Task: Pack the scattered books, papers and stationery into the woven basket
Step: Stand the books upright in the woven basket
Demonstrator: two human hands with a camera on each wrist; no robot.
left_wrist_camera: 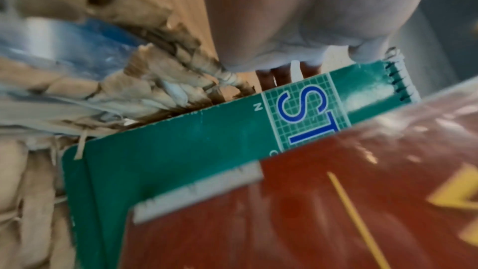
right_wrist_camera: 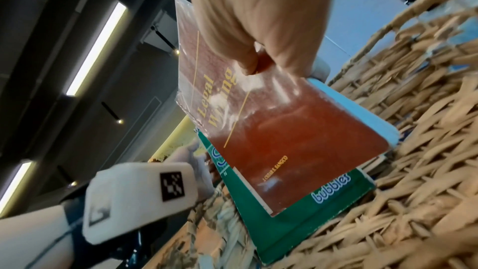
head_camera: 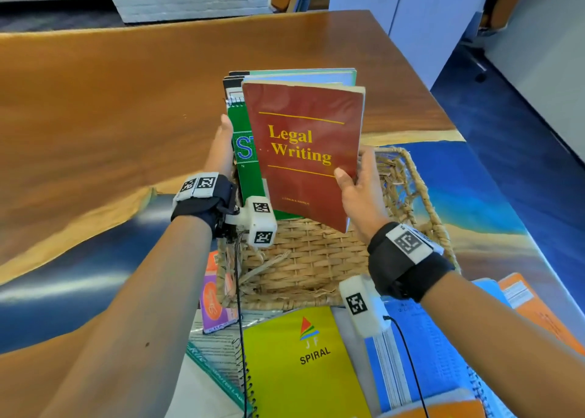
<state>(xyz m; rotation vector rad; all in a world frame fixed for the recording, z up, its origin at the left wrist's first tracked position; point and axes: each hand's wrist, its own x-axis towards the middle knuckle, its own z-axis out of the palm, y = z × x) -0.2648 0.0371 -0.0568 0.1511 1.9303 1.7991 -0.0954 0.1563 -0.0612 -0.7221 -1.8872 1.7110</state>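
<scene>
My right hand (head_camera: 357, 189) pinches the glossy, floppy red book (head_camera: 304, 151); left fingers (head_camera: 223, 142) flat, steadying the green notebook (head_camera: 245, 161).

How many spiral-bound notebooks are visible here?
3: a green notebook standing in the basket, a yellow notebook before it, a blue one alongside. Others may be hidden.
</scene>
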